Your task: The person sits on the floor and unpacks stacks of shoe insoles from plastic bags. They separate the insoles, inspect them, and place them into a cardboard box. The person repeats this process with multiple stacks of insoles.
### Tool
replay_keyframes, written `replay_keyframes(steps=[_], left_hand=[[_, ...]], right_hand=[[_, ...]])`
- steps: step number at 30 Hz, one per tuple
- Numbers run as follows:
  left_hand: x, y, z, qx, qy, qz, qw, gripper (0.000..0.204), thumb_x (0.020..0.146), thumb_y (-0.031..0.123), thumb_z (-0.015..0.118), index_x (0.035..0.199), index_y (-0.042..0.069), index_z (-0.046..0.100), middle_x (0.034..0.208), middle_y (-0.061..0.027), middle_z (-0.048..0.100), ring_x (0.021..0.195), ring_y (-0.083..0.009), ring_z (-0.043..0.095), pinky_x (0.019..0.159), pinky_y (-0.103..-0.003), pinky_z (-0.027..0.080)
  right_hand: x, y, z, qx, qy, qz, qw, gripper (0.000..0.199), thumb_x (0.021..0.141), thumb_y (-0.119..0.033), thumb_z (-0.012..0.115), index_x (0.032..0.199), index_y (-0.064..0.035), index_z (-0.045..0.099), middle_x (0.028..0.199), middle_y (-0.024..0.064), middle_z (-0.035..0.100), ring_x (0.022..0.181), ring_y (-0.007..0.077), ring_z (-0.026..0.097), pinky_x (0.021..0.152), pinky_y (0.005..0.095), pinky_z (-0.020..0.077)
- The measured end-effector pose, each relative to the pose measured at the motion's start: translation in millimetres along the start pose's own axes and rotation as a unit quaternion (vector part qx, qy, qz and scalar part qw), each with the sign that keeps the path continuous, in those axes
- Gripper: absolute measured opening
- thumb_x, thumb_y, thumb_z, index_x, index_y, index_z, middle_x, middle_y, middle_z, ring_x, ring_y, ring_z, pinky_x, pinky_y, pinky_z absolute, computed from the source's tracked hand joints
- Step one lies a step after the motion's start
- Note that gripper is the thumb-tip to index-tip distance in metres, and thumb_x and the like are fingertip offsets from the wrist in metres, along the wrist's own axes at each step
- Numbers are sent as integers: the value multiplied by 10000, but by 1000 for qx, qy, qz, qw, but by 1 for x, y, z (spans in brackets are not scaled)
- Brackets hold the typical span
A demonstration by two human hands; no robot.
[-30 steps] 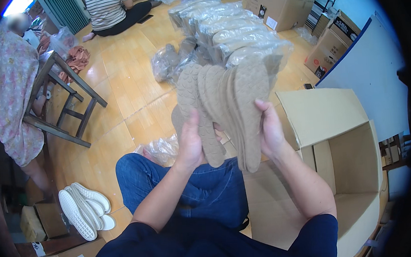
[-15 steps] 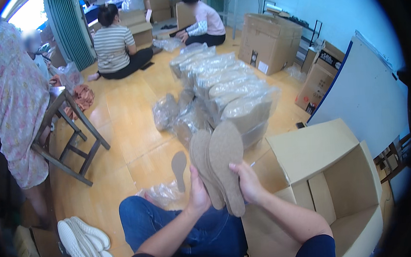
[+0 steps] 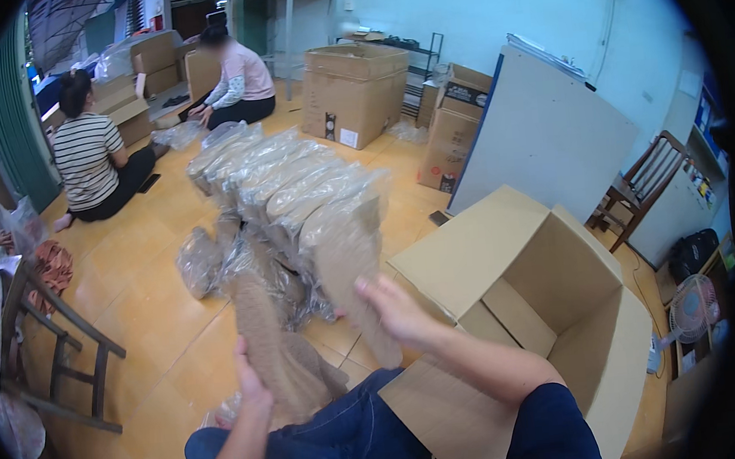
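Observation:
Brown shoe insoles point(image 3: 266, 345) are gripped in my left hand point(image 3: 254, 383), upright and blurred by motion. More brown insole shapes fan out to the right of them, low over my lap; I cannot tell whether my left hand holds these too. My right hand point(image 3: 398, 312) is closed on a brown insole point(image 3: 348, 287), thumb on its near face, apart from the left-hand ones. Beyond my hands, bundles of insoles in clear plastic bags point(image 3: 291, 188) stand in a row on the floor, with more bags point(image 3: 202, 264) beside them.
An open cardboard box point(image 3: 590, 264) stands close at my right, its flap near my right forearm. Farther off are a large carton point(image 3: 353, 97), a whiteboard point(image 3: 537, 130) and a wooden stool point(image 3: 58, 357). Two people sit on the floor at the far left.
My hands have moved apart, splitting the insoles they held together: some are in the left, one shows in the right. The view has swung to the right.

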State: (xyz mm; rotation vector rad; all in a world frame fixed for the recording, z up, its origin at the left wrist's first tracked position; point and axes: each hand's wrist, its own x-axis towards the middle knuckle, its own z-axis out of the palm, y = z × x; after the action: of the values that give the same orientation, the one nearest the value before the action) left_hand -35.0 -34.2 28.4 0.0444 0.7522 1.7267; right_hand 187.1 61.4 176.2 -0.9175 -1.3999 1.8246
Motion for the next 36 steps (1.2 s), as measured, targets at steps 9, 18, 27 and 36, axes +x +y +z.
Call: replay_keyframes(steps=[9,18,27,36], left_hand=[[82,43,-89,-125,-26,-8,992,622,878,609,480,1011,13,602,789,-103,605,667,-256,609,599,-361,541],[95,53,-84,-101,43,62,992,607,895,597,423,1044,41,618,798,-102,620,691,-221,636,624,-341,551],[95,58,-96,-140,-74,36,987,614,913,565,455,1037,-13,619,803,-116,647,700,-207,650,617,-333,575],[114,54,-114,-189,-166,-10,968,515,964,406,491,1213,-43,541,1042,-156,641,814,-239,657,702,-341,588]], right_hand=[[80,-10,22,-208,-104,-15,972,252,971,-171,455,1173,-21,461,878,83,639,807,166,643,661,351,543],[114,31,100,-152,-199,14,968,272,1000,-237,532,1169,-30,477,902,62,640,827,99,616,590,243,502],[112,12,90,-152,-211,-45,964,334,1017,-195,470,1312,-53,406,1037,60,624,795,114,611,676,251,511],[118,44,60,-139,-221,-49,964,277,1012,-275,484,1149,-34,469,871,71,654,629,97,599,542,247,492]])
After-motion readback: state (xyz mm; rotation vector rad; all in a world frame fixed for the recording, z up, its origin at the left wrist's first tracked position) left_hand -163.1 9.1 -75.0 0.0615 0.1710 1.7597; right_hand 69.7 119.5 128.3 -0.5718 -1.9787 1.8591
